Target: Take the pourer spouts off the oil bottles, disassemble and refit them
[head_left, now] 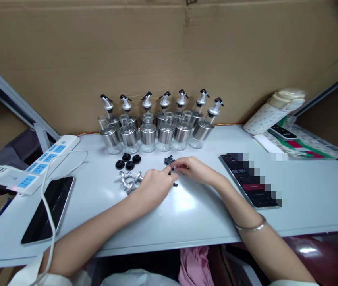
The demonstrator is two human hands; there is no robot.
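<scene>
My left hand (156,183) and my right hand (195,169) meet at the middle of the table. Their fingers are bent and pressed together, and what lies in them is mostly hidden. Small black plastic pieces (169,159) lie just beyond the fingertips, and another black piece (175,184) shows beside my left fingers. Several silver spout parts (129,182) lie left of my left hand, partly behind it. Behind those sit black round stoppers (128,161) in a small cluster.
Glass-and-steel bottles (147,134) stand in rows at the back, several with pourer spouts (147,101). A power strip (46,163), a cable (49,214) and a dark phone (49,210) lie left. Right are another phone (246,178) and a tilted dotted flask (271,113).
</scene>
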